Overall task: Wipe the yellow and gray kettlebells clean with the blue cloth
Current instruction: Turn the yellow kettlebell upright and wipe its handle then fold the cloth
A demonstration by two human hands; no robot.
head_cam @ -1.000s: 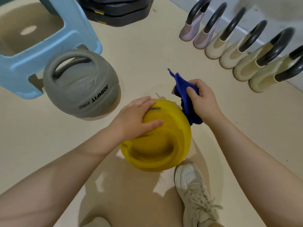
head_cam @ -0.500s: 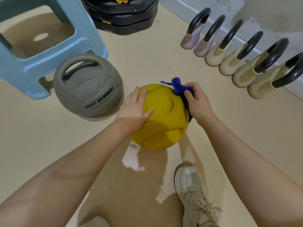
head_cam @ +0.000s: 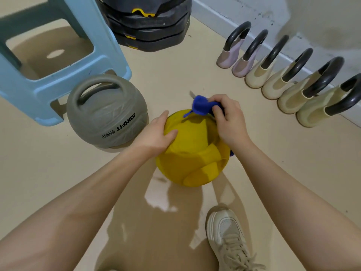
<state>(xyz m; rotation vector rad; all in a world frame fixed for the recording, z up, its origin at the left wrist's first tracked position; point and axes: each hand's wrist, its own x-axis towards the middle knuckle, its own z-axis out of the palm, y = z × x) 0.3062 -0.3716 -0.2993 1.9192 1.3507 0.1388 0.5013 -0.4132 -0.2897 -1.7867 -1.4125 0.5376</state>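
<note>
Yellow kettlebell (head_cam: pixel 192 153) under blue cloth (head_cam: pixel 201 105)

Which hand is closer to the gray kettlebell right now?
Left. The left hand rests on the yellow kettlebell on the side facing the gray kettlebell, just beside it. The right hand grips the blue cloth at the yellow one's far side.

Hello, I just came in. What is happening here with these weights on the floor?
A person is cleaning the round yellow kettlebell on the beige floor. The left hand steadies its side with flat fingers, while the right hand has the crumpled blue cloth in its grip, against the top edge. The round gray kettlebell stands apart to the left, beside a light blue plastic stool, with no hand on it.
</note>
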